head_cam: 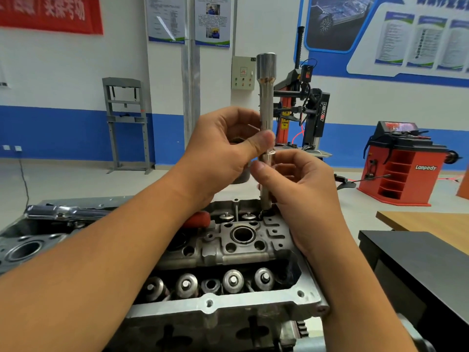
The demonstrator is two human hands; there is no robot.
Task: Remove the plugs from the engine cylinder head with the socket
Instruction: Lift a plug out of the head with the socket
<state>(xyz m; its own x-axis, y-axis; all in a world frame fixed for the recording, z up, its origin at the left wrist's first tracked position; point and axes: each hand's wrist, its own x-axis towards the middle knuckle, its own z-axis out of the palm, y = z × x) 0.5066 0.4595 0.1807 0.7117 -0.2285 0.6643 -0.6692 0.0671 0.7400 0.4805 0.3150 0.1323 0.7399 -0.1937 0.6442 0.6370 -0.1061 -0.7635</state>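
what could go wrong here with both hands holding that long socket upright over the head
1. The long silver socket tool is held only by fingertip pinches of the left hand and right hand; it could tilt or slip.
2. If dropped, it may strike the grey metal cylinder head.

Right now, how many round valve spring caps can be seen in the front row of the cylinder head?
4 whole caps: far left, next, then, past an open seat, two more and. The left forearm may hide others further left.
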